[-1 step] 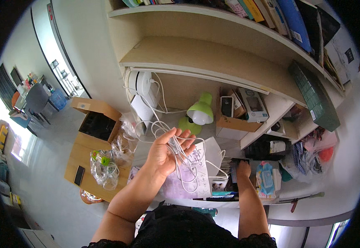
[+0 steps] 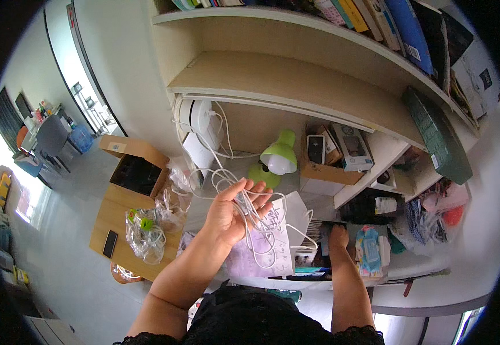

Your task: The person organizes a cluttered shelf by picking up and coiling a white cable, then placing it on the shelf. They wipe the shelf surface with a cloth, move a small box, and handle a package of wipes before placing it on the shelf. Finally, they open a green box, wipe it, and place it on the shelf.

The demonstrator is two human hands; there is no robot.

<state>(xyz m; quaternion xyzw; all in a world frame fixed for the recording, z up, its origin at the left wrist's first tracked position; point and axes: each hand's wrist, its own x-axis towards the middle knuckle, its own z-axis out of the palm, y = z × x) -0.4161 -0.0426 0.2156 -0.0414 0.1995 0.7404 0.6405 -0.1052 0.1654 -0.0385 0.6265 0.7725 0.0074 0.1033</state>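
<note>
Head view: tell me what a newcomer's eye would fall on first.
Most likely the loose loops of white cable in the left hand, near the middle of the picture. Next would come the bright green lamp just beyond it, below the shelf.

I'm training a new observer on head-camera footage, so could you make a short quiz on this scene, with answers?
1. Open question: What lies across the palm and partly curled fingers of the left hand?

2. True or false: In the picture, the blue-and-white packet lies to the right of the right hand.

3. Multiple choice: The shade of the desk lamp is
a) red
b) green
c) black

Key:
1. A loosely looped white cable.
2. True.
3. b) green.
</note>
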